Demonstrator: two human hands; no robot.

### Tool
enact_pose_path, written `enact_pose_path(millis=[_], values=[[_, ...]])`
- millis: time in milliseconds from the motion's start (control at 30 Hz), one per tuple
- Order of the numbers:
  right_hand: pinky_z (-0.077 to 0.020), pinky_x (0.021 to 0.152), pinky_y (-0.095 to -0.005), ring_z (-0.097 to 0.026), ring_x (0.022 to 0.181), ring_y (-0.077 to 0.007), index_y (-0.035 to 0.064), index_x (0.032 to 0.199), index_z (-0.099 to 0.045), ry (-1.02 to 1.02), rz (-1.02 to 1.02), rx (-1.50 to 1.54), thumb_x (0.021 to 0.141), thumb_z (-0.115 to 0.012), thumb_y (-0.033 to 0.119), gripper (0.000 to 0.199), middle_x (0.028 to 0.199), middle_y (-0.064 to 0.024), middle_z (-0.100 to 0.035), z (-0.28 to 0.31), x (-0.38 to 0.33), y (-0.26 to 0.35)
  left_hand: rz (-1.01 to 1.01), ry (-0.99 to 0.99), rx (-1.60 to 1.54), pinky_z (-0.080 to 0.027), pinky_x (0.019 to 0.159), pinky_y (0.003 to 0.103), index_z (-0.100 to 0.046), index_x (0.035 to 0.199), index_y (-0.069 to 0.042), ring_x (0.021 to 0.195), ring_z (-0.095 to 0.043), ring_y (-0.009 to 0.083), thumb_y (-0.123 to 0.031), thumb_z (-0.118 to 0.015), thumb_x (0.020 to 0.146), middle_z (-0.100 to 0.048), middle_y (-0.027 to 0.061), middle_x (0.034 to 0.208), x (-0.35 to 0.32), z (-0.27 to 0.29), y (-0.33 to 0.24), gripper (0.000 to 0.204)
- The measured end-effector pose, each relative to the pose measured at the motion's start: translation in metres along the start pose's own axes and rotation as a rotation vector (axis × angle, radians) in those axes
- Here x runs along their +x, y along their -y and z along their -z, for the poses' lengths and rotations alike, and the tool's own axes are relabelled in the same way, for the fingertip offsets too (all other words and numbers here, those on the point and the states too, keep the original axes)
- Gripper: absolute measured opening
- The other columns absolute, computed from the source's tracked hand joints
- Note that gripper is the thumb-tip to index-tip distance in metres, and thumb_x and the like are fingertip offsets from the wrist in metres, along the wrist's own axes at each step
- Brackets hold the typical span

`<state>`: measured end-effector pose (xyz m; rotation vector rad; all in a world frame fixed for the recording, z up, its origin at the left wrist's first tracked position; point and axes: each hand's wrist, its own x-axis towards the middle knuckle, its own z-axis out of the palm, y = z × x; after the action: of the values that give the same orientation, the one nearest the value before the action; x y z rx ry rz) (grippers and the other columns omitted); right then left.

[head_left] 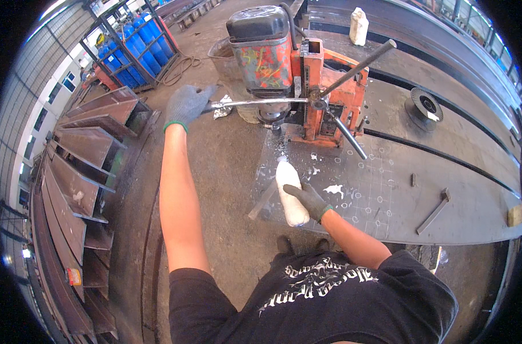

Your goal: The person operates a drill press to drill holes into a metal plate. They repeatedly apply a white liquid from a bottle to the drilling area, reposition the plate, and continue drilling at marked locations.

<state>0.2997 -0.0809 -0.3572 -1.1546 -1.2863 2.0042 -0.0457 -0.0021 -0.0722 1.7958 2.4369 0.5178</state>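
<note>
My left hand (187,105), in a grey glove with a green cuff, is closed round the outer end of a metal feed handle (255,102). This handle joins the hub of an orange and black magnetic drill (266,60). My right hand (310,202), gloved in dark grey, grips a white plastic bottle (289,195) from its right side. The bottle is tilted, with its narrow neck towards the drill's lower end. Below the drill's chuck (272,112), white fluid lies splashed on a steel plate (364,212) marked with chalk lines and circles.
A hammer (434,211) and a dark spool (424,108) lie on the steel to the right. Another white bottle (359,26) stands farther back. Steel beams (71,189) are stacked at left, below a rack of blue gas cylinders (136,49). Two more handle bars (358,67) stick out from the drill's hub.
</note>
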Motion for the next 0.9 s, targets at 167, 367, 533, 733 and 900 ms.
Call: enact_pose_path(millis=[167,367,533,733,900], values=[[-0.0599,0.086,-0.0364,-0.072,0.103,-0.0198,-0.0072,0.141,-0.058,-0.013,0.007,-0.023,0.096,-0.077,0.039,0.066,0.121,-0.0143,-0.072,-0.003,-0.005,0.004,0.041,0.107,0.018,-0.052,0.071,0.042,-0.078,0.081,-0.003,0.066,-0.070,0.0254,-0.060,-0.058,0.098,-0.070,0.0126,0.069,-0.001,0.007,-0.006,0.063],[-0.0600,0.083,-0.0369,-0.073,0.098,-0.0204,-0.0068,0.136,-0.062,-0.051,0.011,-0.083,0.095,-0.077,0.043,0.066,0.119,-0.0151,-0.073,0.001,0.006,-0.018,-0.170,0.204,0.281,-0.054,0.075,0.046,-0.076,0.099,-0.008,0.080,-0.074,0.0336,-0.043,-0.061,0.100,-0.075,0.0174,0.084,0.017,0.009,-0.011,0.039],[-0.0591,0.074,-0.0334,-0.069,0.082,-0.0153,-0.0018,0.133,-0.063,-0.089,0.068,-0.078,0.096,-0.077,0.042,0.059,0.106,-0.0092,-0.073,0.005,0.033,-0.050,-0.739,0.195,0.691,-0.054,0.081,0.051,-0.068,0.127,-0.016,0.094,-0.069,0.0386,-0.030,-0.063,0.100,-0.072,0.0203,0.101,0.055,-0.002,0.021,0.031],[-0.0590,0.078,-0.0394,-0.073,0.087,-0.0212,-0.0004,0.117,-0.075,-0.112,-0.008,-0.201,0.089,-0.076,0.050,0.058,0.101,-0.0145,-0.078,-0.006,0.017,-0.021,-0.015,0.204,-0.274,-0.043,0.055,0.037,-0.070,0.084,0.002,0.062,-0.054,0.0176,-0.038,-0.068,0.096,-0.063,0.0064,0.075,0.034,0.005,0.024,0.042],[-0.0576,0.078,-0.0441,-0.074,0.086,-0.0287,-0.0022,0.108,-0.077,-0.124,-0.006,-0.189,0.083,-0.073,0.060,0.067,0.101,-0.0168,-0.079,0.004,-0.015,0.005,-0.052,0.170,-0.337,-0.042,0.057,0.032,-0.069,0.086,0.002,0.067,-0.053,0.0143,-0.046,-0.070,0.098,-0.060,0.0057,0.077,0.059,-0.020,0.044,0.050]])
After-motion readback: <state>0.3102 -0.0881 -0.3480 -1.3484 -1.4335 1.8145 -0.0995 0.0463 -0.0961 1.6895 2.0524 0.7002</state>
